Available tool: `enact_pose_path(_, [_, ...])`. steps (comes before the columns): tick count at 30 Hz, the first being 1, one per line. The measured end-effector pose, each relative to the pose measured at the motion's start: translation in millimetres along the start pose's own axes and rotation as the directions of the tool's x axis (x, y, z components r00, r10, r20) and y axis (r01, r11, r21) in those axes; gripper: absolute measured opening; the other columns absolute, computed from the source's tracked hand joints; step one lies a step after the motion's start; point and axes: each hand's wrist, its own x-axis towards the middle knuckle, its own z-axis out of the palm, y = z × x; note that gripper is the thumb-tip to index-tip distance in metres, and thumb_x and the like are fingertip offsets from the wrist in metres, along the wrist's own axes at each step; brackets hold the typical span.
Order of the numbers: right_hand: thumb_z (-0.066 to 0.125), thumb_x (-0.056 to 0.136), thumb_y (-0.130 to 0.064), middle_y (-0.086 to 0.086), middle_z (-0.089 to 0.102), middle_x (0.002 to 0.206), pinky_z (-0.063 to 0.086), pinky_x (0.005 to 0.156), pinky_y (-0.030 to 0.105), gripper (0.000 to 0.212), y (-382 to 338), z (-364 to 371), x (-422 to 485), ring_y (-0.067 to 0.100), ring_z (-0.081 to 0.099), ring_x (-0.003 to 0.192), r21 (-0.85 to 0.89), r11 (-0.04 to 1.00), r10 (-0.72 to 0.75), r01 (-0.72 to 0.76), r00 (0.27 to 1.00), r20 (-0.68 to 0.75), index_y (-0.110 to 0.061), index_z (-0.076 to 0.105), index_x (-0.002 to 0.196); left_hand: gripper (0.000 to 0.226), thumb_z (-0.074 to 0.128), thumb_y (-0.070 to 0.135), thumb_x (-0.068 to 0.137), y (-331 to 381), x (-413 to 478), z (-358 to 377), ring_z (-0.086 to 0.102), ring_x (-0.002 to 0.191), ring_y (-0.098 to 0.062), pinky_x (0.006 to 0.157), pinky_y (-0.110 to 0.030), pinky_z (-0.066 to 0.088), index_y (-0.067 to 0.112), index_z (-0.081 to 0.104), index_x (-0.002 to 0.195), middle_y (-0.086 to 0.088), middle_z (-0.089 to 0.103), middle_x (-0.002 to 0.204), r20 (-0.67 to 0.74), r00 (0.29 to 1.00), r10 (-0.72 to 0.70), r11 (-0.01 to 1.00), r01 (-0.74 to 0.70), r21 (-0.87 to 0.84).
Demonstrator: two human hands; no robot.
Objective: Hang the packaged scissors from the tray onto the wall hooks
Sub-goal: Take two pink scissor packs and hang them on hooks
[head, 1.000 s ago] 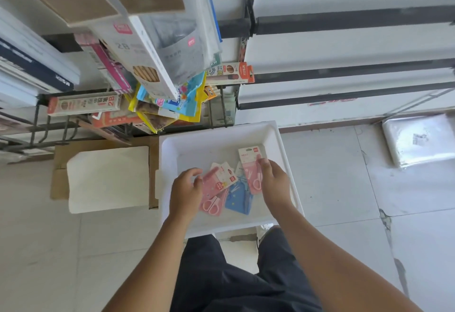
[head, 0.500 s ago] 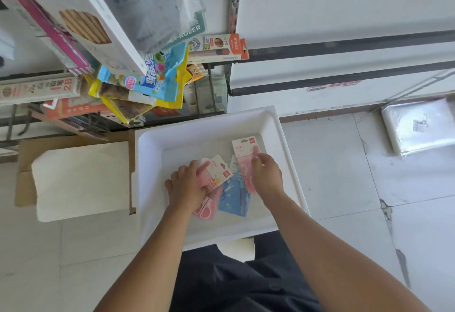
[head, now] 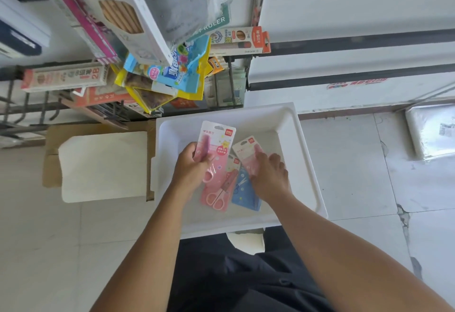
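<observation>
A white tray (head: 305, 164) sits on the floor below me with several packaged scissors in it. My left hand (head: 190, 167) grips a pink scissors pack (head: 218, 144) by its left edge, lifted above the others. My right hand (head: 269, 175) lies flat on another pink pack (head: 247, 149), fingers pressing it down. Under both lie a third pink pack (head: 216, 194) and a blue pack (head: 243, 192). Black wall hooks (head: 230, 75) stick out of the rack above the tray, crowded with hanging stationery.
Hanging goods (head: 170, 70) overhang the tray's far left edge. A white foam lid on a cardboard box (head: 103, 166) lies left of the tray. A wrapped white bundle (head: 433, 132) rests on the tiled floor at right. My dark trousers fill the bottom.
My left hand has lifted one pink pack up and away from the pile. My right hand stays on its pack. The view has moved closer to the tray.
</observation>
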Motion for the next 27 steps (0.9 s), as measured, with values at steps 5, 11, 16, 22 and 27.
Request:
enact_pose_path(5, [0.066,0.087,-0.036,0.017,0.047,0.128,0.034,0.103,0.045,0.095,-10.0,-1.0,0.8,0.036,0.047,0.121,-0.075,0.995,0.064,-0.064,0.998,-0.007,-0.023,0.004,0.157,0.019,0.064,0.02,0.095,4.6,-0.9,-3.1,0.071,0.087,-0.007,0.059,-0.021,0.053,0.019,0.061,0.113,0.007,0.072,0.104,0.014,1.0,0.018,0.998,-0.017,-0.068])
enact_pose_path(11, [0.044,0.096,-0.003,0.006,0.068,0.113,0.055,0.068,0.033,0.039,-18.4,-27.3,-7.5,0.023,0.064,0.094,0.498,0.862,0.059,-0.094,0.995,0.085,-0.018,0.052,0.131,0.013,0.065,0.019,0.094,12.7,-9.4,-15.0,0.073,0.09,-0.013,0.064,-0.028,0.056,0.018,0.062,0.107,0.002,0.074,0.103,0.005,1.0,0.028,0.994,-0.028,-0.107])
enact_pose_path(16, [0.05,0.095,-0.001,0.009,0.072,0.102,0.062,0.058,0.034,0.022,-33.3,-76.3,-33.3,0.025,0.075,0.086,0.797,0.603,0.05,-0.028,0.999,-0.003,-0.014,0.062,0.108,0.011,0.066,0.015,0.093,38.8,-32.0,-30.5,0.074,0.089,-0.012,0.064,-0.028,0.057,0.024,0.063,0.098,0.004,0.075,0.101,-0.007,0.997,0.079,0.985,-0.079,-0.15])
enact_pose_path(22, [0.048,0.105,-0.037,0.016,0.074,0.09,0.062,0.073,0.044,0.033,-45.6,-145.0,-79.9,0.033,0.069,0.074,0.765,0.636,-0.021,0.101,0.993,-0.114,-0.011,0.067,0.099,0.022,0.062,0.005,0.094,86.9,-63.1,-53.6,0.075,0.092,-0.014,0.074,-0.035,0.059,0.023,0.065,0.105,0.007,0.077,0.099,0.014,0.987,0.159,0.967,-0.153,-0.205])
enact_pose_path(27, [0.051,0.106,-0.022,0.021,0.076,0.097,0.063,0.066,0.043,0.026,-44.1,-190.5,-125.4,0.027,0.073,0.072,0.872,0.47,-0.012,0.141,0.988,-0.153,-0.001,0.066,0.105,0.028,0.061,0.0,0.094,132.3,-100.1,-63.5,0.075,0.083,-0.009,0.07,-0.033,0.06,0.027,0.066,0.1,0.011,0.078,0.09,0.032,0.969,0.245,0.937,-0.228,-0.265])
